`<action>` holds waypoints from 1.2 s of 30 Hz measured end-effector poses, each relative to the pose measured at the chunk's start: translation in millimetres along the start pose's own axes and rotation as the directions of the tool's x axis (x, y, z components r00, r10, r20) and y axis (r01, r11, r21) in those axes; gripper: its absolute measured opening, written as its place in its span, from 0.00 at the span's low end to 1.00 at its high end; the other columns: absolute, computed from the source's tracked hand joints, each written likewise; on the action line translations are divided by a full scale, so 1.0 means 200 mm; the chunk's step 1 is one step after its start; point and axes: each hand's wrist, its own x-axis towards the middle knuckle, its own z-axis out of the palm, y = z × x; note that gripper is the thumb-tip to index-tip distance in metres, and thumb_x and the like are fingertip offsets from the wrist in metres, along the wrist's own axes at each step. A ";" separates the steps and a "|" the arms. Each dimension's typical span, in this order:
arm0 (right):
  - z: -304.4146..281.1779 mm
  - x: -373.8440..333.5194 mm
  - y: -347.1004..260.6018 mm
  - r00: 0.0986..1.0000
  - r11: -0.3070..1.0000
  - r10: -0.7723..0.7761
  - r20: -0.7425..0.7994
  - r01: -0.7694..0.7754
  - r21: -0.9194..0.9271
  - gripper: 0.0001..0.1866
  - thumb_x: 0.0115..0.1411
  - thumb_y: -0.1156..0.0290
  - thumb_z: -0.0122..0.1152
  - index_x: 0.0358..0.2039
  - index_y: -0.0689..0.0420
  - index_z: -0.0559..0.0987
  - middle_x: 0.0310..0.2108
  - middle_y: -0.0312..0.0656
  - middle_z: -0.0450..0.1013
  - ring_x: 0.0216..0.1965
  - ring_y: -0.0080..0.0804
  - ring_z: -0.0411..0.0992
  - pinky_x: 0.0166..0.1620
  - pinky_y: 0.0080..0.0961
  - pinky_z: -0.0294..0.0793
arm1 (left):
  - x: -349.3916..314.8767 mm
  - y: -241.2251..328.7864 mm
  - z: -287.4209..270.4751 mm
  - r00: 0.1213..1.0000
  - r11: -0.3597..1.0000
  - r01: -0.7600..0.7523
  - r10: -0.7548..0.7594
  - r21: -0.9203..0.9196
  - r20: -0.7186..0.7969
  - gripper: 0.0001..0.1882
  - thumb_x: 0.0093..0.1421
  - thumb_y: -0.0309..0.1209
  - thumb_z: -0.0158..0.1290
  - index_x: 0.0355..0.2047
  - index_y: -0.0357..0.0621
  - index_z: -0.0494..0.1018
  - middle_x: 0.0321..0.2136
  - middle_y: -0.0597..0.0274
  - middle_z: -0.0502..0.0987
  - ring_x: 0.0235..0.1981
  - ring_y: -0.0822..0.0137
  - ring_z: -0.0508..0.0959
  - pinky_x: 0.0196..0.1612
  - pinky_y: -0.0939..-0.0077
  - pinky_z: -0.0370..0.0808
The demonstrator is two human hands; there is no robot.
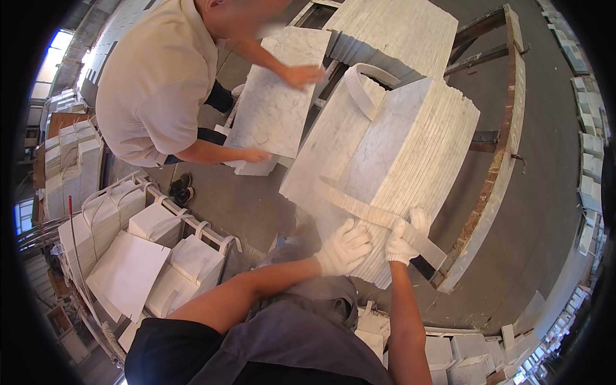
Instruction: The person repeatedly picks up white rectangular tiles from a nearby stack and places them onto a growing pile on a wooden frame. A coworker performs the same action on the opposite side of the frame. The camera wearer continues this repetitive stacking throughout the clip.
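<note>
A pale webbing strap [359, 208] lies across the stack of thin white marble slabs [420, 151] standing on edge in front of me. My right hand [407, 236], in a white knit glove, is closed round this strap near its right end. My left hand [345, 249], gloved too, rests on the near edges of the slabs with fingers spread and slightly bent. A second strap [359, 93] loops over the far part of the stack. One grey-veined slab face [388, 135] shows between the leaning slabs.
At the left, another person [154, 83] has both hands by a veined marble slab [279, 96]. A rusty metal frame [497, 173] curves along the right. Another slab stack [398, 32] stands beyond. A rack with wrapped white stacks [157, 224] is at the lower left.
</note>
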 end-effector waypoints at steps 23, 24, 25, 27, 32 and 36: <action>-0.02 0.03 -0.04 1.000 1.000 -0.015 -0.004 0.015 -0.018 0.19 0.67 0.62 0.63 0.53 0.61 0.82 0.56 0.52 0.80 0.61 0.61 0.73 0.68 0.57 0.71 | 0.00 0.00 -0.01 0.999 1.000 0.003 -0.003 -0.003 0.037 0.18 0.57 0.37 0.62 0.47 0.47 0.77 0.52 0.58 0.76 0.62 0.56 0.74 0.68 0.42 0.65; -0.02 0.02 -0.04 1.000 1.000 -0.014 -0.002 0.014 -0.023 0.20 0.67 0.62 0.63 0.53 0.61 0.82 0.56 0.53 0.80 0.61 0.61 0.73 0.68 0.57 0.71 | 0.00 0.00 -0.01 1.000 1.000 -0.003 0.002 0.011 0.026 0.18 0.57 0.37 0.62 0.47 0.47 0.77 0.52 0.58 0.76 0.62 0.56 0.74 0.68 0.42 0.65; -0.02 0.02 -0.03 1.000 1.000 -0.013 0.000 0.013 -0.028 0.20 0.67 0.62 0.63 0.53 0.61 0.82 0.56 0.53 0.80 0.62 0.61 0.73 0.68 0.56 0.71 | 0.00 0.00 -0.01 1.000 1.000 -0.005 0.005 0.012 0.015 0.18 0.57 0.37 0.62 0.47 0.47 0.77 0.52 0.57 0.76 0.62 0.56 0.74 0.68 0.42 0.65; -0.02 0.02 -0.03 1.000 0.999 -0.007 0.009 0.008 -0.031 0.20 0.67 0.61 0.63 0.53 0.61 0.82 0.56 0.53 0.80 0.62 0.61 0.73 0.68 0.56 0.71 | 0.00 0.00 0.00 1.000 1.000 -0.009 0.010 0.015 -0.003 0.18 0.57 0.38 0.62 0.47 0.47 0.77 0.52 0.57 0.76 0.62 0.56 0.74 0.68 0.41 0.65; -0.03 0.03 -0.05 1.000 0.999 0.002 0.013 -0.002 -0.046 0.20 0.66 0.61 0.63 0.52 0.61 0.82 0.56 0.52 0.80 0.61 0.62 0.73 0.67 0.56 0.72 | 0.00 0.00 0.00 1.000 1.000 -0.012 0.012 -0.003 -0.013 0.18 0.57 0.38 0.62 0.47 0.47 0.77 0.52 0.57 0.76 0.62 0.56 0.74 0.67 0.41 0.66; -0.04 0.04 -0.06 0.999 0.999 0.019 0.033 -0.018 -0.030 0.20 0.65 0.61 0.63 0.51 0.62 0.82 0.54 0.53 0.80 0.59 0.62 0.73 0.65 0.56 0.73 | 0.00 0.00 0.00 1.000 1.000 -0.005 0.005 -0.004 0.004 0.18 0.57 0.37 0.62 0.47 0.47 0.77 0.52 0.57 0.76 0.62 0.56 0.74 0.67 0.40 0.66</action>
